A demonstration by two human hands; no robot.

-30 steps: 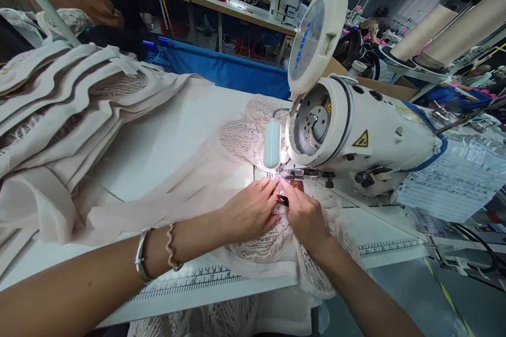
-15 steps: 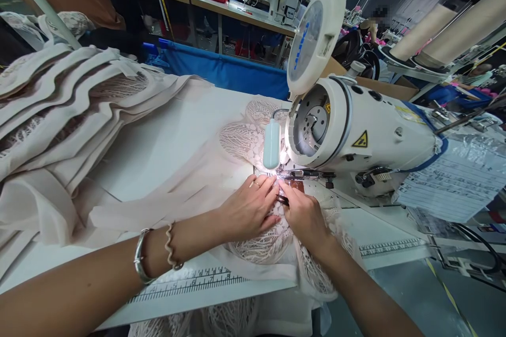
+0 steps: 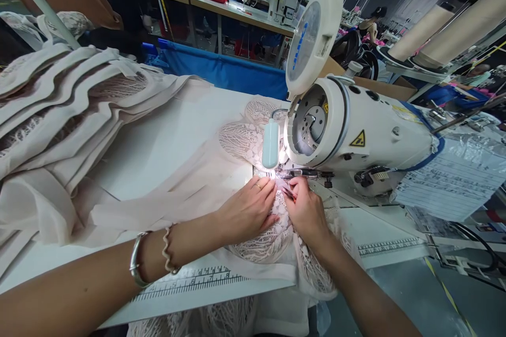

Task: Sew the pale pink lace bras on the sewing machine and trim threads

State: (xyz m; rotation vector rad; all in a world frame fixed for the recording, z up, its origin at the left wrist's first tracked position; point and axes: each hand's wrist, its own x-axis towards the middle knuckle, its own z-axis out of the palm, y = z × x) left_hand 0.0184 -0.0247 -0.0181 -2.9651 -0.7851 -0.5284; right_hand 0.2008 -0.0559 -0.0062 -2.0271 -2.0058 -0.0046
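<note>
My left hand [image 3: 248, 209] lies flat on pale pink lace fabric [image 3: 259, 242], fingertips just short of the presser foot [image 3: 281, 174] of a white sewing machine [image 3: 348, 131]. Against it from the right, my right hand [image 3: 307, 210] pinches the fabric edge beside the needle and seems to hold a small dark tool, mostly hidden. A ring is on my left hand; two bracelets [image 3: 152, 255] circle that wrist. The machine's round side cover [image 3: 312, 37] is swung open, and its lamp [image 3: 271, 143] lights the needle area.
A heap of folded pink garments [image 3: 51, 116] fills the table's left side. A printed ruler [image 3: 185, 280] runs along the front edge. Papers [image 3: 454, 179] lie right of the machine. Thread cones [image 3: 427, 31], a blue bin [image 3: 229, 71] and other sewing stations stand behind.
Both hands have edged the fabric slightly forward toward the presser foot; my right hand's fingers have lifted closer to the needle. The view shifted a little.
</note>
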